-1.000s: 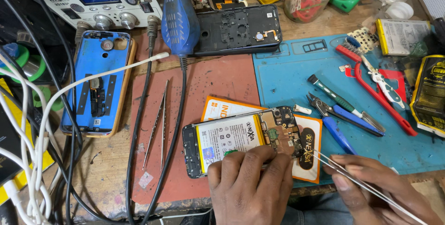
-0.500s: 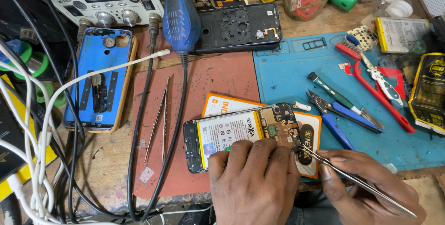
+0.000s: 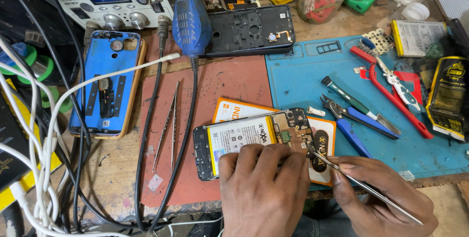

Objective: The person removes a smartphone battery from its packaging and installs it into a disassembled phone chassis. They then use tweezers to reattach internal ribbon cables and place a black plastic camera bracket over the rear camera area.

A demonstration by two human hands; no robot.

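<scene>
The left hand (image 3: 264,188) lies flat on the lower edge of an opened phone (image 3: 251,141), fingers curled down onto its frame and pinning it in place. The right hand (image 3: 381,200) pinches a pair of steel tweezers (image 3: 361,184) between thumb and fingers, closed round the shaft, the tips touching the circuit board at the phone's right end.

The opened phone rests back-up, white battery showing, partly on a rust-red mat (image 3: 210,119) and partly on an orange card (image 3: 325,141) that juts out beneath its right end. Just left of the phone, on the red mat, lies a second pair of tweezers (image 3: 166,124), with two black cables (image 3: 161,134) running alongside. Further left of the phone sits a blue phone back shell (image 3: 105,88). Above the phone lie a black phone frame (image 3: 251,29) and a blue hot-air handle (image 3: 190,14). Right of the phone a blue work mat (image 3: 303,78) carries a green-handled screwdriver (image 3: 351,102), blue-handled cutters (image 3: 354,119) and red-handled pliers (image 3: 391,88). White cables (image 3: 29,134) trail at the far left of the bench.
</scene>
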